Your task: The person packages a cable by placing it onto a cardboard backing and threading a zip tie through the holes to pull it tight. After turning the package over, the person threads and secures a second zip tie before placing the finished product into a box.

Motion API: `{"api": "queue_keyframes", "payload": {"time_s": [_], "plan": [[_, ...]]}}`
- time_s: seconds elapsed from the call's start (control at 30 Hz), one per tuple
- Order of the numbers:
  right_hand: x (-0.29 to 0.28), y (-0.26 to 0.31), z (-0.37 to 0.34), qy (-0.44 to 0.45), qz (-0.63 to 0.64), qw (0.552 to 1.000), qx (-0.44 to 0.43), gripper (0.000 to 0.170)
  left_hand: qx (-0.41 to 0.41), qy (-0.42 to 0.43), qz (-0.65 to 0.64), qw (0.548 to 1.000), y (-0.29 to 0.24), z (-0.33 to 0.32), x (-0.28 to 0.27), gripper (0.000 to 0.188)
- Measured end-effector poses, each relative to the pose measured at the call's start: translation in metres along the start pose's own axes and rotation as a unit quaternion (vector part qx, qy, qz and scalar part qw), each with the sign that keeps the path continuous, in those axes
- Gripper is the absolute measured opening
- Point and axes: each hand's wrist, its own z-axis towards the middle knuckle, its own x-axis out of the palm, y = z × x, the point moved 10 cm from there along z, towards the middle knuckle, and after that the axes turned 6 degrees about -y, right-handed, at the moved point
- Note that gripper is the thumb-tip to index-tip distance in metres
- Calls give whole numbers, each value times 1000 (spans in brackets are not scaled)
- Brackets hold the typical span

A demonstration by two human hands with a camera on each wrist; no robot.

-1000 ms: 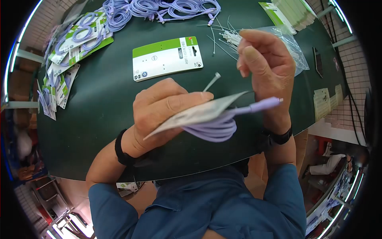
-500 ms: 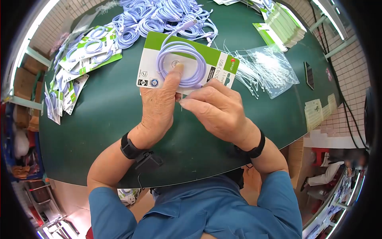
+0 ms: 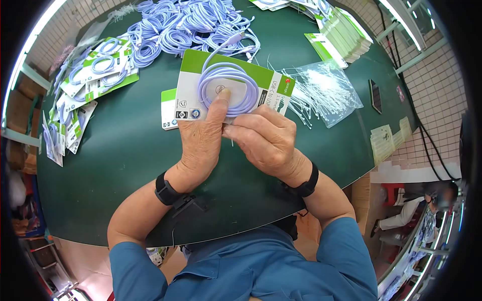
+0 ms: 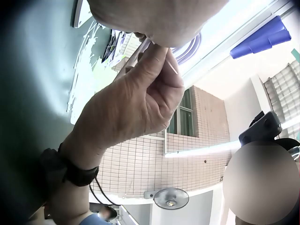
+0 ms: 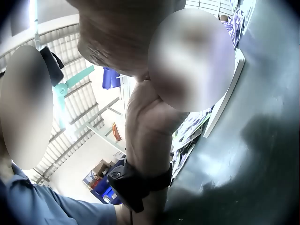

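A coiled lavender USB cable (image 3: pixel 249 95) lies against a green and white printed card (image 3: pixel 190 64), one plug sticking up past the card's top edge. My left hand (image 3: pixel 201 140) grips the card from below, its thumb pressed on the middle of the coil. At the lower edge of the card, my right hand (image 3: pixel 268 140) pinches a thin white cable tie (image 4: pixel 172 67) between thumb and forefinger, the tie's end poking out in the left wrist view. Hidden behind fingers and card is the rest of the tie.
Behind the card a second card (image 3: pixel 168 110) lies on the green table (image 3: pixel 115 165). Coiled cables (image 3: pixel 175 25) are heaped at the back. Carded cables (image 3: pixel 108 65) lie at left. A bag of white ties (image 3: pixel 334 93), stacked cards (image 3: pixel 346 37) and a phone (image 3: pixel 375 96) sit at right.
The card, first tilted edge-on in the left hand, has turned its face and coil upward. The right hand came from the raised right side to the card's lower edge and pinches the tie.
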Motion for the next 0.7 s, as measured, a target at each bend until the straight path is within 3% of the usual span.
{"api": "queue_keyframes", "payload": {"time_s": [0.13,0.2,0.3,0.7], "plan": [[1,-3,-1,-15,46,999,16,32,10,-1,7,1000,-5,0,-2,30],[2,-3,2,-5,-2,1000,23,30,13,-4,6,1000,-6,-1,-4,30],[2,-2,6,13,-42,999,28,29,-59,19,21,998,9,-3,-7,30],[15,-11,2,74,-43,994,68,24,-91,1,-56,994,7,-5,-2,36]]}}
